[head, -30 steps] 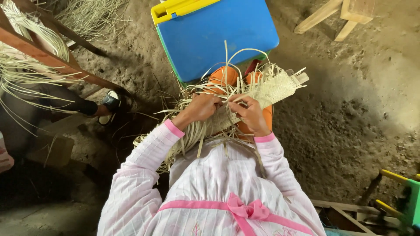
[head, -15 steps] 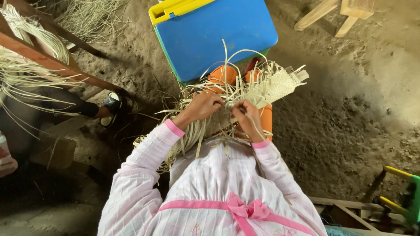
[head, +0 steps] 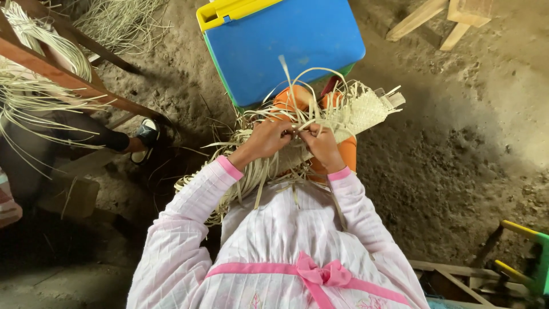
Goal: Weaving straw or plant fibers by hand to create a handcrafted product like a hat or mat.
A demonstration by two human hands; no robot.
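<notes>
i look down on my left hand (head: pixel 269 139) and my right hand (head: pixel 321 146), both closed in a pinch on pale straw strands (head: pixel 274 166) at the near edge of a woven straw piece (head: pixel 357 111). the fingertips of the two hands meet just beside each other, with thin strips running between them. the woven piece lies across my lap over orange trousers (head: pixel 289 97), its finished flat part pointing away to the right and tilted slightly up, loose strands fanning out to the left and hanging down past my pink-cuffed sleeves (head: pixel 189 212). some strips curl upward in loops above the hands. just beyond the weave sits a blue plastic case (head: pixel 286 40) with a yellow edge, resting on the dirt floor (head: pixel 457 171). to the far left, another person's dark-sleeved arm (head: pixel 103 137) reaches under a slanted wooden beam (head: pixel 68 80) draped with more straw. wooden slats (head: pixel 440 23) lie at the top right, well apart from my hands.
</notes>
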